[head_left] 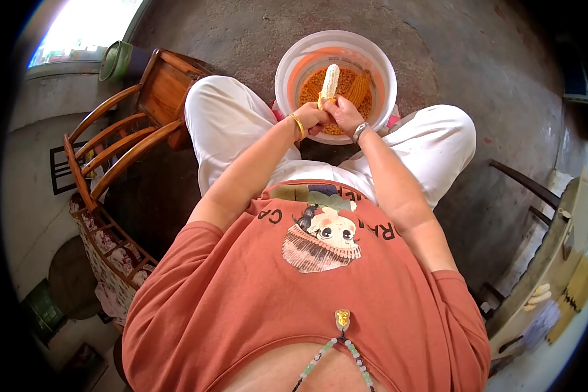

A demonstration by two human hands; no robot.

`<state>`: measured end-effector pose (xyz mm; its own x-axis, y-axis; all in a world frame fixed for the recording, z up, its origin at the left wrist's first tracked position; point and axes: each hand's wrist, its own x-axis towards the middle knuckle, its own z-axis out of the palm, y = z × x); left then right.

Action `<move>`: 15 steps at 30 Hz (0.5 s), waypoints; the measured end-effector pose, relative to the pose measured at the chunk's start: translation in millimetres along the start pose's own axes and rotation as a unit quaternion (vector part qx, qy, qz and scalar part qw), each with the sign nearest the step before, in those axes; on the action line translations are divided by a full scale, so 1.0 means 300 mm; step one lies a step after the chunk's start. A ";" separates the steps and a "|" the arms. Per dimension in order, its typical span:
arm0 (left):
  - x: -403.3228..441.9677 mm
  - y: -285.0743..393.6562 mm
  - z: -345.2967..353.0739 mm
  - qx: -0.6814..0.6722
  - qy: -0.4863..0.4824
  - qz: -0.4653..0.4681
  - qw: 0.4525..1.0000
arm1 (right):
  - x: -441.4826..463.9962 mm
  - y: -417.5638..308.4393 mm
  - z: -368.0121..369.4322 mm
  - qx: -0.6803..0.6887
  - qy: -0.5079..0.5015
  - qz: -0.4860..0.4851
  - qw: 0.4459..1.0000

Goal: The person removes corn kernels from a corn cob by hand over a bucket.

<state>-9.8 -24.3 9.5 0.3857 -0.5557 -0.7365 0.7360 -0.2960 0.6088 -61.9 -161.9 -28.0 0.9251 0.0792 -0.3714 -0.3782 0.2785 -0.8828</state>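
Note:
A corn cob (330, 81) stands tilted up out of my two hands over a white bucket (387, 72). Its upper length is pale and bare of kernels, while some yellow kernels show low down by my fingers. My left hand (311, 118), with a gold bangle at the wrist, is closed around the cob's lower end. Pressed against the cob from the other side is my right hand (343, 114), its fingers closed and a metal band on the wrist. Loose corn kernels (310, 88) cover the bucket's bottom, and an unstripped corn cob (359, 89) leans inside.
The bucket stands on the concrete floor (242, 39) between my knees. To the left is a wooden chair (170, 85), with a green container (115, 62) behind it. At the right, a table (519, 320) bears several pale cobs (538, 296).

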 end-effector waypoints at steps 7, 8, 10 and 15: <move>0.020 -0.020 0.017 0.039 0.015 -0.009 0.999 | 0.023 0.036 -0.010 -0.068 0.081 0.020 0.994; 0.017 -0.021 0.022 0.047 0.017 -0.009 0.999 | 0.020 0.023 -0.012 -0.050 0.077 0.048 0.995; 0.007 -0.008 0.016 0.014 -0.012 -0.019 1.000 | 0.005 -0.007 -0.005 0.075 0.059 0.066 0.993; 0.026 -0.023 -0.019 -0.040 -0.030 -0.022 0.999 | -0.023 -0.050 -0.006 0.163 -0.027 0.073 0.984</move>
<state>-8.8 -22.0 -2.1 0.3200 -0.5905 -0.7409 0.7944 -0.2589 0.5494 -62.6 -168.3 -12.8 0.8652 0.1893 -0.4644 -0.4850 0.5513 -0.6789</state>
